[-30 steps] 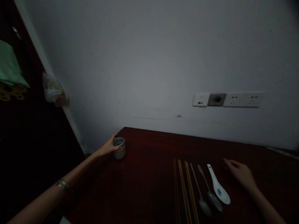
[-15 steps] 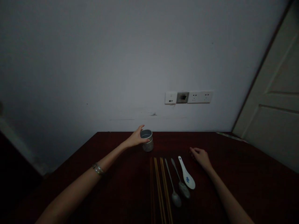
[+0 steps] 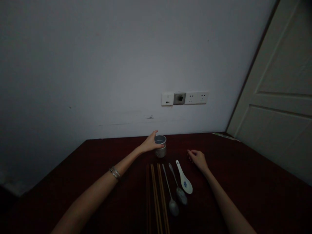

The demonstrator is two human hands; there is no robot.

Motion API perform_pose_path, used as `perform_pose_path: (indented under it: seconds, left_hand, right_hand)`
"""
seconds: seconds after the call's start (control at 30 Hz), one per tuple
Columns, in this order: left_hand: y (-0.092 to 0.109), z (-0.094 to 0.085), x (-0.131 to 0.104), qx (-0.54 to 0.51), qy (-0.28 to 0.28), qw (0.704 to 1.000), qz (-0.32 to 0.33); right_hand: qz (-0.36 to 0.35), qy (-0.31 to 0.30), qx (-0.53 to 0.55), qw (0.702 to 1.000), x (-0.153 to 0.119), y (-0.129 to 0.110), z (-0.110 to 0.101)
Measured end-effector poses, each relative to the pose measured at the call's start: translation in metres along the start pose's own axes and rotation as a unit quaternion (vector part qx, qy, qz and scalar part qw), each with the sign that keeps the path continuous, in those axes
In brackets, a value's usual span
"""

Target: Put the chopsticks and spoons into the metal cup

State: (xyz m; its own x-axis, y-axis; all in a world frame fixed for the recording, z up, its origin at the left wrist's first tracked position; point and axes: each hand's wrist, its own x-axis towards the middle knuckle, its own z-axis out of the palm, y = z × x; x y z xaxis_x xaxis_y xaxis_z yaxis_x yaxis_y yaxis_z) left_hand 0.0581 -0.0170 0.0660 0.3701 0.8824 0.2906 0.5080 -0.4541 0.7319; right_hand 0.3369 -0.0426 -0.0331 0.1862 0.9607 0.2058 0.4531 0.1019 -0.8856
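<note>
My left hand (image 3: 149, 144) grips a grey metal cup (image 3: 161, 151) from its left side, thumb across the near face and fingers behind the rim. The cup is upright near the back of the dark red table. My right hand (image 3: 198, 160) rests on the tabletop with its fingers curled, and no object shows in it. Nearest to it lies a white soup spoon (image 3: 184, 179) with a blue mark in its bowl. Left of that are two metal spoons, a broad-bowled one (image 3: 181, 196) and a thinner one (image 3: 174, 208). Several wooden chopsticks (image 3: 157, 198) lie alongside, handles pointing away.
A pale wall (image 3: 126, 81) rises behind the table (image 3: 109, 162), with a row of sockets (image 3: 192, 98) above its back edge. On the right stands a panelled door (image 3: 275, 94). A thin flat strip (image 3: 225, 136) lies at the back right corner.
My left hand has moved the cup to the right along the back of the table, above the spoons and chopsticks. The view has turned slightly right. My right hand stays beside the white spoon.
</note>
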Motion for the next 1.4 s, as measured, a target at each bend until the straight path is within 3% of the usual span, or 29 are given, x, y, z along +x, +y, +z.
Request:
perform_pose_path:
  seconds: [0.4,0.9,1.4]
  left_hand:
    - [0.009,0.007,0.0,-0.011,-0.01,1.0,-0.004]
    - [-0.001,0.009,0.0,0.043,-0.039,0.998,0.02]
    - [0.003,0.005,-0.009,0.035,-0.06,0.997,0.032]
  right_hand:
    - [0.0,-0.006,0.014,1.0,0.001,0.002,0.0]
    - [-0.013,0.003,0.004,1.0,0.003,0.006,0.001]
    - [0.0,0.001,0.002,1.0,0.002,0.004,0.001]
